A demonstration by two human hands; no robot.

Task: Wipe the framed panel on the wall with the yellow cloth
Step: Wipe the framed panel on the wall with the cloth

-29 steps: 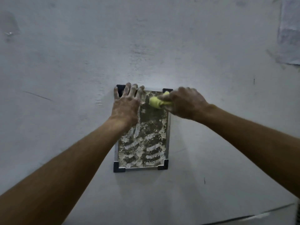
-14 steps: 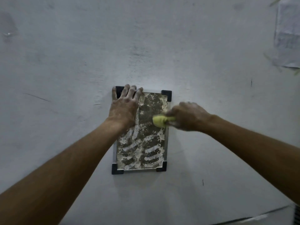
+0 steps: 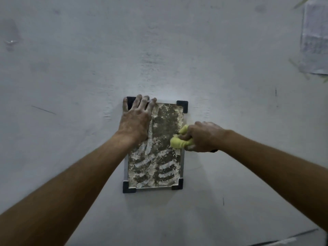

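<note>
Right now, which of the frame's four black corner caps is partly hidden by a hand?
The top-left corner cap: the left hand lays its fingers across it. The top-right cap, bottom-left cap and bottom-right cap show uncovered.

matt wall (image 3: 159, 50), soft cloth (image 3: 179, 142)

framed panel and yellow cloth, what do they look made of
Framed panel: thin silvery rails, probably matte metal, with black corner caps, likely plastic; its dark face is smeared with whitish residue, material unclear. Yellow cloth: soft, matte fabric, judging by how it bunches.
</note>
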